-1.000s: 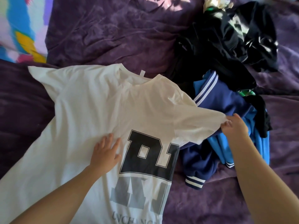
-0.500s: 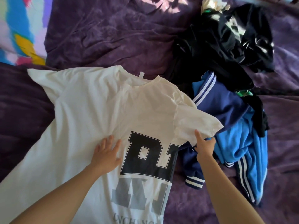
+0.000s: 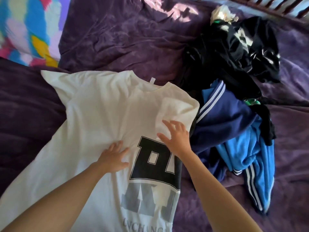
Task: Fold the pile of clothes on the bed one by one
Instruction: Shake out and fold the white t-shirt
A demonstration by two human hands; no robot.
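Note:
A white T-shirt (image 3: 100, 114) with a large black and grey print lies flat on the purple bed cover, collar away from me. Its right sleeve is folded inward onto the chest. My left hand (image 3: 113, 156) presses flat on the shirt's middle, fingers spread. My right hand (image 3: 175, 136) rests flat on the folded sleeve, fingers apart, holding nothing. To the right lies the pile: a navy and blue striped garment (image 3: 234, 134) and black clothes (image 3: 234, 52) behind it.
The purple bed cover (image 3: 125, 39) is rumpled at the back. A multicoloured pillow or blanket (image 3: 25, 27) sits at the far left. A railing (image 3: 267, 5) runs along the upper right edge. A pale crumpled item (image 3: 222, 12) tops the black clothes.
My right hand carried the shirt's right sleeve from over the blue garment inward and laid it on the chest, then let go. My left hand stayed pressed on the shirt.

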